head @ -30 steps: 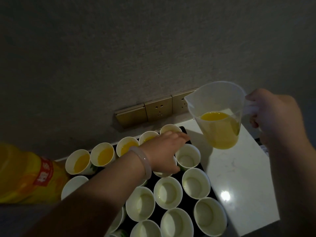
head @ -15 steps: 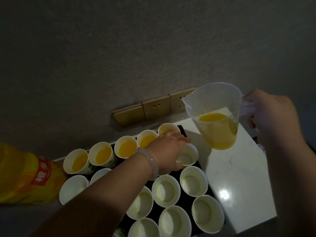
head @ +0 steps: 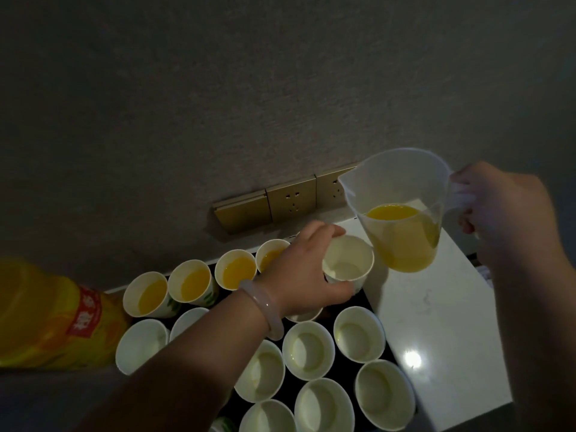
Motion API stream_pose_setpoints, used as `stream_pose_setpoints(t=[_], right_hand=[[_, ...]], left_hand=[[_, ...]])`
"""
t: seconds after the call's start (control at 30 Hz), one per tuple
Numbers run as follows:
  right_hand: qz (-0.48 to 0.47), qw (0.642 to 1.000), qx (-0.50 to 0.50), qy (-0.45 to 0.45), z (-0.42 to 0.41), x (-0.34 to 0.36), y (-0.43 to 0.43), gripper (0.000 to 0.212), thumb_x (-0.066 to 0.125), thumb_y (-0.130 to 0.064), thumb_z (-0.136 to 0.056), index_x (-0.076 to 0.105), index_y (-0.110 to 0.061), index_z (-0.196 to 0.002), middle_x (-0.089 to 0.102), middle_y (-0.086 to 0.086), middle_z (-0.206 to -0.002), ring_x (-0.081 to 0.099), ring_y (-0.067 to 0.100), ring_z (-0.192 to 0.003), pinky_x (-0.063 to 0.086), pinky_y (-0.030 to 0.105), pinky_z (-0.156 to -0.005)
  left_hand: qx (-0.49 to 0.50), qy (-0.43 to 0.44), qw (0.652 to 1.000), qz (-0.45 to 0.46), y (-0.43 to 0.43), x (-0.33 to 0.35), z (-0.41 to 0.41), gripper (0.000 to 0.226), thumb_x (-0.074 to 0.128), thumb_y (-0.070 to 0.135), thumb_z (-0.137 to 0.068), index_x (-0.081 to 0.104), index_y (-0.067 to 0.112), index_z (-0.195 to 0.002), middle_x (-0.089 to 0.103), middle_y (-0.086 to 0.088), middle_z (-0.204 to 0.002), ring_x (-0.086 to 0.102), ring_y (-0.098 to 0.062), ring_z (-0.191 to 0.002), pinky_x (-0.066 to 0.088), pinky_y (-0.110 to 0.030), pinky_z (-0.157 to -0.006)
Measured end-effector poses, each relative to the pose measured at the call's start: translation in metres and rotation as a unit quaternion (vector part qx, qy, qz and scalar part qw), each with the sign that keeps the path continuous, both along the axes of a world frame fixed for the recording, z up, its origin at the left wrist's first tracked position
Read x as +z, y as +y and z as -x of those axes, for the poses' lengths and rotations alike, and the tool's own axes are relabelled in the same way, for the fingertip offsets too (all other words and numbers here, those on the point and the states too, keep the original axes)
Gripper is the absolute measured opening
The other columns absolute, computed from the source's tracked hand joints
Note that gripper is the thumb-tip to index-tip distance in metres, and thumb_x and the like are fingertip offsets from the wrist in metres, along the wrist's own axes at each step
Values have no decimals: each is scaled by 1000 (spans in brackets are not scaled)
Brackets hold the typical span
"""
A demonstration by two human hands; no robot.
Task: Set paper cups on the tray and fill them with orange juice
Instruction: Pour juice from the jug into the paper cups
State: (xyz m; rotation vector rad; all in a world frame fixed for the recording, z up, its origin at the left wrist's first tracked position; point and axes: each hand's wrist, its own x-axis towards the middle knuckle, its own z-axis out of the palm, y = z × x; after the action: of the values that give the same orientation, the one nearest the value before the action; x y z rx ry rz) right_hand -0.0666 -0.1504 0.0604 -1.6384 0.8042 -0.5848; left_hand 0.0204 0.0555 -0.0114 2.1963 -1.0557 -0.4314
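Observation:
A black tray [head: 367, 302] on the white counter carries several paper cups. The back row of cups [head: 193, 283] holds orange juice; the nearer cups [head: 358, 333] are empty. My left hand [head: 304, 268] grips one empty cup [head: 347, 260] and holds it lifted and tilted above the tray's far right corner. My right hand [head: 495, 210] holds the handle of a clear plastic jug [head: 402, 210], about a third full of juice, upright just right of that cup.
A large orange juice bottle [head: 46, 316] lies at the left edge. Gold wall sockets [head: 290, 201] sit on the grey wall behind the tray. White counter [head: 436, 322] extends right of the tray to its edge.
My left hand closed round an empty cup in the second row and lifted it up toward the jug. The jug stayed nearly where it was.

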Motion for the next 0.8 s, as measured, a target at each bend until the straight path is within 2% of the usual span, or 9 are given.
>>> stream_pose_setpoints(t=[0.13, 0.23, 0.33, 0.47, 0.57, 0.7, 0.8], right_hand=[[10, 1000, -4, -3, 1, 5, -1, 15, 57, -25, -87, 57, -19, -74, 50, -12, -40, 44, 2, -34, 35, 9, -37], [11, 1000, 3, -7, 1, 9, -1, 16, 57, -25, -88, 56, -19, -73, 50, -12, -39, 44, 2, -33, 35, 9, -36], [19, 1000, 9, -4, 0, 13, 1, 16, 56, -23, -89, 56, -18, -75, 50, -13, -39, 45, 1, -33, 35, 9, -36], [23, 999, 32, -22, -1, 19, 8, 15, 56, -27, -85, 56, -19, -73, 51, -12, -40, 45, 1, -34, 35, 9, -37], [23, 998, 50, -24, -4, 25, 12, 14, 56, -31, -80, 56, -20, -72, 50, -11, -41, 44, 2, -34, 35, 10, -37], [34, 997, 71, -12, -11, 32, 15, 14, 55, -29, -81, 56, -18, -72, 50, -10, -40, 43, 2, -33, 34, 10, -36], [59, 996, 58, 18, -19, 34, 16, 19, 55, -18, -83, 55, -11, -65, 45, -6, -37, 37, 5, -30, 27, 11, -31]], left_hand=[[37, 9, 998, 43, 8, 13, 4, 72, 75, 32, -75, 38, 27, -137, 32, 13, -132, 38, 4, -108, 28, 1, -84], [52, -23, 997, 54, 16, 26, 1, 76, 76, 37, -73, 37, 27, -137, 28, 14, -125, 36, 5, -104, 29, -1, -83], [68, -55, 995, 55, 23, 37, -4, 74, 77, 36, -70, 40, 25, -134, 29, 13, -123, 37, 5, -102, 25, 6, -82], [92, -86, 991, 46, 27, 51, -16, 69, 77, 35, -70, 44, 20, -129, 36, 9, -128, 41, 0, -107, 29, -2, -82], [118, -86, 989, 20, 30, 55, -24, 68, 77, 34, -74, 40, 24, -130, 40, 8, -126, 41, -3, -108, 27, -9, -79], [153, -70, 986, 3, 30, 52, -27, 66, 76, 36, -74, 39, 27, -128, 48, 5, -122, 44, -10, -112, 31, -18, -84], [175, -48, 983, 3, 30, 49, -28, 67, 78, 38, -72, 40, 27, -127, 51, 4, -121, 47, -13, -112, 34, -20, -83]])
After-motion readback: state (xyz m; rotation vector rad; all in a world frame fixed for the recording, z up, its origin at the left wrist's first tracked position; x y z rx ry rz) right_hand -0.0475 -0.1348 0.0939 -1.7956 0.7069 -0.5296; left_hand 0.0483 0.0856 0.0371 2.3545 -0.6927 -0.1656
